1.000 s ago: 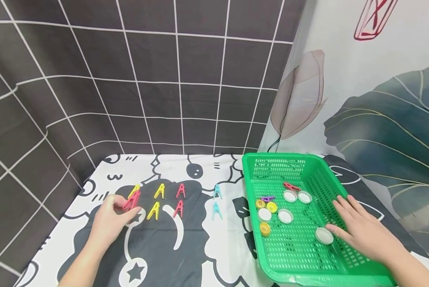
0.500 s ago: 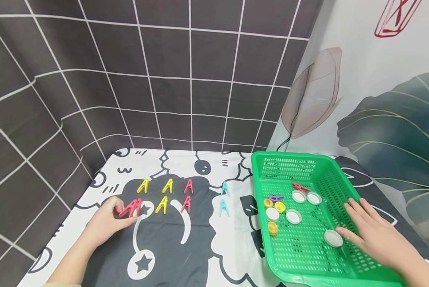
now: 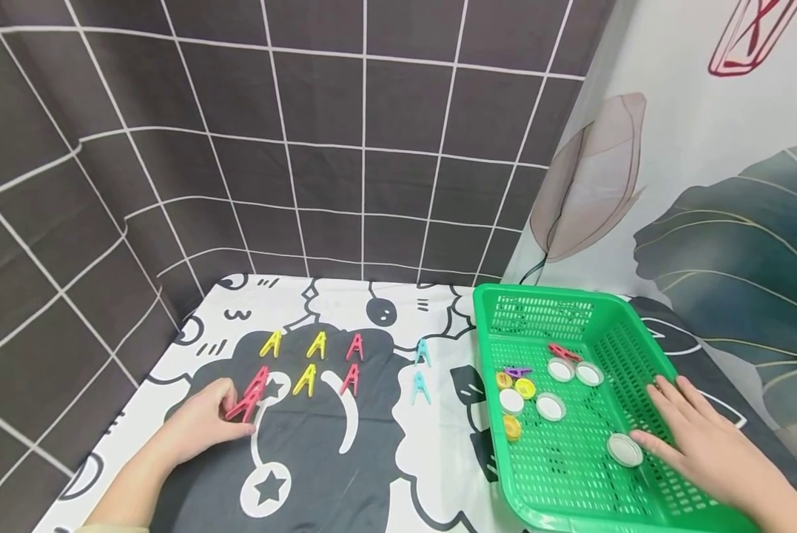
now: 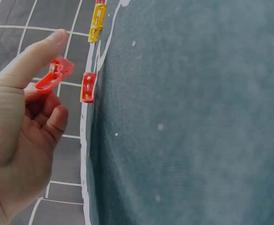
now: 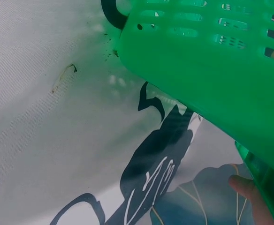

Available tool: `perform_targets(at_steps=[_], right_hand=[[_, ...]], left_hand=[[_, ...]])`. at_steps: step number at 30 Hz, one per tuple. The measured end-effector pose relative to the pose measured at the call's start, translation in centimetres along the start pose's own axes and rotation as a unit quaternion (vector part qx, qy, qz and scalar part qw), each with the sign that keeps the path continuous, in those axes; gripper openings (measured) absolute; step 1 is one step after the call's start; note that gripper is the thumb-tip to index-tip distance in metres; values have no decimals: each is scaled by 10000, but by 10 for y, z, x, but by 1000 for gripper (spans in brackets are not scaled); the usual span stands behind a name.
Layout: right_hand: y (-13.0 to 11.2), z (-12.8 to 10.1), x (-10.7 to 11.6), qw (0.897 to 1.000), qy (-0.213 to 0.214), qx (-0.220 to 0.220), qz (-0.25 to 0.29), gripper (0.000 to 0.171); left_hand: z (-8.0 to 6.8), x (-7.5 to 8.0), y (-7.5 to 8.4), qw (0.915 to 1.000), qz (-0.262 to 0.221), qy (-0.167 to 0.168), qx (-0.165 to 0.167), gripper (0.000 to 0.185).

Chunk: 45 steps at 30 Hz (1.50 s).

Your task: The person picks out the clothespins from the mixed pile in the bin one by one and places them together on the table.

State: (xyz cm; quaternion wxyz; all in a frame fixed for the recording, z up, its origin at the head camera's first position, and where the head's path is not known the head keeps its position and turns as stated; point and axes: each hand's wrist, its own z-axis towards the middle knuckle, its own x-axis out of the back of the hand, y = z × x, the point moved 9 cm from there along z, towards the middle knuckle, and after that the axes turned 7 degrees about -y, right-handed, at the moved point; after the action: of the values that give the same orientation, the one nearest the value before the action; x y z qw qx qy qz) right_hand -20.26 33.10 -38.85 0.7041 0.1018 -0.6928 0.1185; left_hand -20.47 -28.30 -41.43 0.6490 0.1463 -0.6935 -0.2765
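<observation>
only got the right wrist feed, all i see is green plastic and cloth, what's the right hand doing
Observer: The right hand lies flat in the green basket, fingertips by a white cap.
Operator: anything else in the basket
Observer: More white caps, yellow caps, a red clip and a purple clip.
Operator: and the left hand
Observer: The left hand pinches a red clothespin over the cloth, beside rows of yellow and red ones.
</observation>
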Motion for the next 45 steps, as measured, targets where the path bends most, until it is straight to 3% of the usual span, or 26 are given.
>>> perform_targets(at_steps=[4, 10, 15, 22, 27, 34, 38, 45], right_hand=[[3, 0, -2, 9999, -96, -51, 35, 83], [2, 0, 2, 9998, 159, 110, -15, 82], [-1, -1, 1, 9997, 186, 143, -33, 83], [-1, -2, 0, 9998, 181, 88, -38, 84], [-2, -2, 0, 9998, 173, 133, 12, 83], [-2, -3, 1, 9996, 230, 167, 4, 83], [-2, -3, 1, 9996, 236, 179, 25, 83], [-5, -3, 3, 9994, 280, 217, 46, 81]], left_hand=[[0, -6, -3, 9993, 257, -284, 52, 51], [1, -17, -5, 9950, 624, -778, 73, 54], [-1, -20, -6, 9939, 694, -857, 86, 53], [0, -21, -6, 9950, 343, -889, 302, 50], [0, -24, -6, 9945, 367, -951, 230, 45], [0, -24, -9, 9947, 377, -926, 261, 47], [2, -18, -8, 9957, 410, -751, 341, 47], [18, 1, 17, 9986, 470, -238, -80, 42]])
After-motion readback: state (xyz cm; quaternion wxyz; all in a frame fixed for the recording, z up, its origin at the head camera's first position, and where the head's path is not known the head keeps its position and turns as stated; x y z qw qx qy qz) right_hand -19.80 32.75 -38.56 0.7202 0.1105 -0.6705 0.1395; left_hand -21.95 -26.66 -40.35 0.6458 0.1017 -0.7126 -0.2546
